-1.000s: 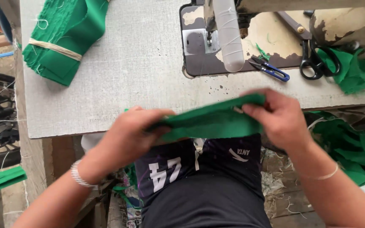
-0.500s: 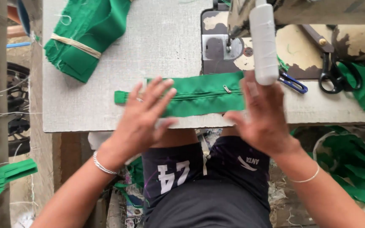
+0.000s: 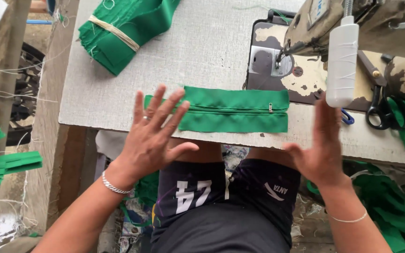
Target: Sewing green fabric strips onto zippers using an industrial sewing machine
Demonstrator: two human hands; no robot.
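Note:
A green fabric piece with a sewn-in zipper lies flat near the front edge of the grey table. My left hand is spread flat, its fingertips resting on the left end of the piece. My right hand hovers open just off the right end, fingers up, holding nothing. The zipper pull sits near the piece's right end.
A worn sewing machine with a white plastic tube stands at the back right. A tied bundle of green fabric lies back left. Black scissors and blue snips sit right. Green scraps pile below the table.
The zippered piece went from held above my lap to lying flat on the table. My right hand lifted off it and moved right; my left hand stays on its left end.

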